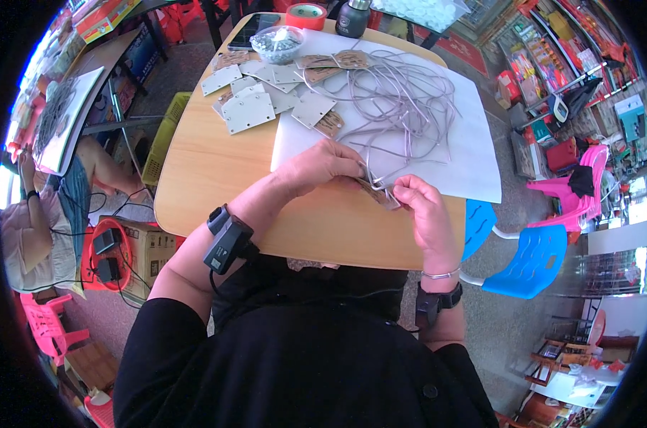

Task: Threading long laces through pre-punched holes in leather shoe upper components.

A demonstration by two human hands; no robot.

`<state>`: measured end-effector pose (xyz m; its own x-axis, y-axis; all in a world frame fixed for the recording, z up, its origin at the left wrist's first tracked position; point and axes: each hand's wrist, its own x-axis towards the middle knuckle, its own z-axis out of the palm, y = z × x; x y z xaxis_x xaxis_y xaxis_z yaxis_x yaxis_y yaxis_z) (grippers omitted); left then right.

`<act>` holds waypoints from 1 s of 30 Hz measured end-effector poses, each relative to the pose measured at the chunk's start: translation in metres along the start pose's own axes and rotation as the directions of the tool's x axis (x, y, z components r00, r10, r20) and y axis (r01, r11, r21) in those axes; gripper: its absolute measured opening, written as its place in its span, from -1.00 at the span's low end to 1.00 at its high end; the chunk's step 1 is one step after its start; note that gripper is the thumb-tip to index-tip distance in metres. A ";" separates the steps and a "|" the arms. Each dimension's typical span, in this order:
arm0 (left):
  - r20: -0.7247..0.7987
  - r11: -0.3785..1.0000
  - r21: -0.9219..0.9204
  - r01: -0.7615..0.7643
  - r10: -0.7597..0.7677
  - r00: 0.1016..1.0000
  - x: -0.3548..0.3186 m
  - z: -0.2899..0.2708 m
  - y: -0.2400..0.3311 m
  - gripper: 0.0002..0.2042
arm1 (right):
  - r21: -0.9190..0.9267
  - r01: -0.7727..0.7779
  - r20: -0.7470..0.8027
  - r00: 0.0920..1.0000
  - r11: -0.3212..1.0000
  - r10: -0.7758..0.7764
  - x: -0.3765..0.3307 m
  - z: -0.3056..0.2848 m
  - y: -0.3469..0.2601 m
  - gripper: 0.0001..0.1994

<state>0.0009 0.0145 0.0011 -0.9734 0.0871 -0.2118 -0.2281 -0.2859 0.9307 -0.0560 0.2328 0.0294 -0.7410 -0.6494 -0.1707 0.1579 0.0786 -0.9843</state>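
Note:
Over the near edge of the table, both my hands meet at a small brown-faced card (377,194) with a pale grey cord running to it. My left hand (329,164) is closed around the card's left side. On its right side, the thumb and fingers of my right hand (420,202) are pinched together; whether they grip the card's edge or the cord there is hidden. Loose grey cords (409,93) lie tangled just beyond. To their left is a scattered pile of cards (248,112), pale on one side, brown-patterned on the other, with small holes.
At the table's (202,171) far side are a phone (254,32), a clear bowl of small metallic pieces (277,47), orange-red tape (306,16) and a dark bottle (352,20). White sheeting (473,135) lies under the cords. A blue chair (527,264) stands right; another person (41,228) sits left.

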 end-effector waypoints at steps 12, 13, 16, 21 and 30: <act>-0.009 0.997 0.073 -0.028 0.029 1.000 -0.003 0.004 0.003 -0.83 | 0.450 -0.016 -0.055 0.997 0.893 0.046 -0.003 0.010 0.019 -0.87; -0.001 0.996 0.087 -0.034 0.034 0.999 -0.003 0.001 0.000 -0.83 | 0.347 0.017 -0.083 0.997 0.938 0.012 -0.004 0.013 0.017 -0.86; 0.006 0.981 0.192 -0.024 0.023 1.000 -0.005 0.000 0.004 -0.83 | -0.195 0.262 -0.258 0.916 0.945 -0.308 -0.007 0.017 0.001 -0.84; 0.063 0.933 0.357 -0.047 0.026 0.998 -0.006 0.002 0.011 -0.82 | -0.814 0.393 0.009 0.746 0.429 -0.666 0.009 0.027 -0.032 -0.87; 0.107 0.891 0.450 -0.064 0.017 0.994 -0.008 0.012 0.007 -0.83 | -0.570 0.252 0.008 0.954 0.782 -0.301 0.037 0.028 -0.019 -0.86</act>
<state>0.0073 0.0238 0.0128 -0.9693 0.1842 -0.1628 -0.1319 0.1691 0.9767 -0.0681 0.1860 0.0433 -0.7487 -0.6493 0.1338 -0.4351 0.3291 -0.8381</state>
